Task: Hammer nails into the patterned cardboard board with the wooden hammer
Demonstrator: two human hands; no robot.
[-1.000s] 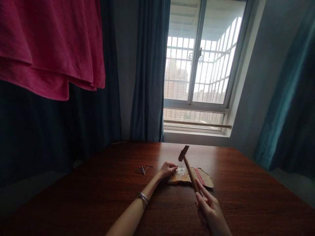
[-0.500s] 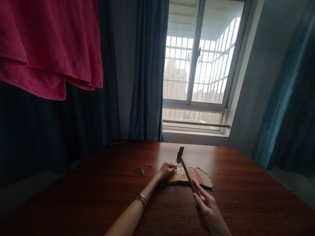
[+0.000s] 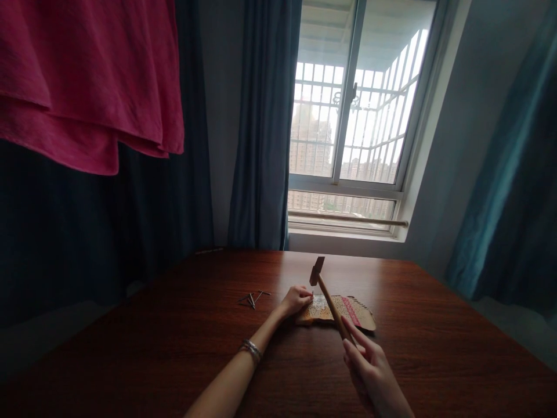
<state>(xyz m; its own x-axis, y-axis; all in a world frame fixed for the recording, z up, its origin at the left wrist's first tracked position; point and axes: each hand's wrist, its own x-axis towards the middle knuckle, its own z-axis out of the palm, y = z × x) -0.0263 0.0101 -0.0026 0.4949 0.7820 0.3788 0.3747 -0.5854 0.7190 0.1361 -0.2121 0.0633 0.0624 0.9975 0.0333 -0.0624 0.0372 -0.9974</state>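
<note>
Since a second ago the hammer (image 3: 331, 307) has swung its head from a rightward lean toward 11 o'clock, so it now hangs just above the left fingertips, and it sits a shade higher than half a second ago; the right hand (image 3: 369, 366) has barely shifted, and the left hand (image 3: 297, 300) has held its place; the right hand is closed around the low end of the wooden handle, fingers wrapped, a grip that probably leaves the whole shaft free to swing; the left hand is narrowed to a pinch on what looks like a small nail (image 3: 312, 294), too small to be sure of, kept upright at the 9 o'clock edge of the patterned board (image 3: 361, 318), likely so that it stands steady under the head; the board lies flat on the tabletop (image 3: 174, 348), at 12 o'clock from the right hand, with the handle crossing over it; loose nails (image 3: 252, 299) lie at 9 o'clock from the left hand, near but apart; a bracelet (image 3: 252, 349) circles the left wrist; the window (image 3: 348, 116) stands at 12 o'clock beyond the far edge, and a red cloth (image 3: 87, 75) hangs high at 10 o'clock.
</note>
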